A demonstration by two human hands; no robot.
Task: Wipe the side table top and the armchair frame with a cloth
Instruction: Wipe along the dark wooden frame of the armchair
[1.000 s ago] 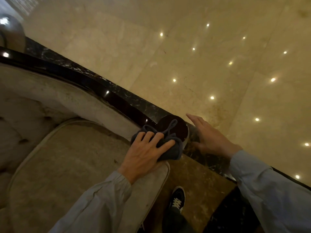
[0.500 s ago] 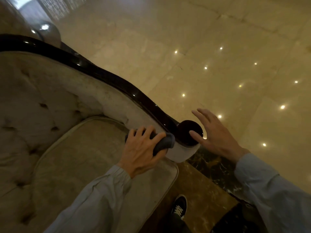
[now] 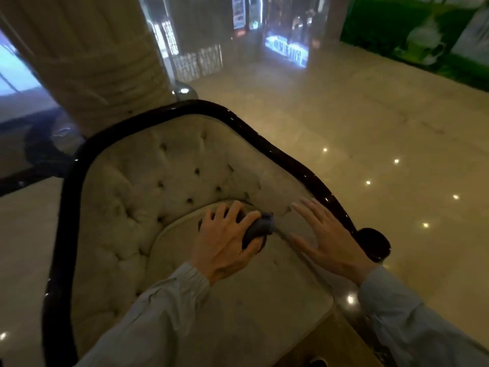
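Observation:
A beige tufted armchair with a glossy dark wooden frame (image 3: 277, 149) fills the middle of the view. My left hand (image 3: 227, 239) is shut on a bunched dark grey-blue cloth (image 3: 260, 229) above the seat cushion (image 3: 238, 300), near the inner side of the right arm. To its right, my right hand (image 3: 325, 237) hovers flat with fingers spread, holding nothing, just inside the frame's right rail. That rail ends in a round dark scroll (image 3: 375, 241). No side table is recognisable in view.
Polished beige marble floor (image 3: 370, 133) with ceiling-light reflections spreads to the right and behind the chair. A wide pale column (image 3: 100, 49) stands behind the chair's back. A green wall panel (image 3: 423, 35) is at the far right. A shoe tip (image 3: 316, 362) shows at the bottom edge.
The view has lifted from the floor to show the whole chair back. My left hand with the cloth has moved off the arm's scroll end inward over the seat; my right hand followed, still spread.

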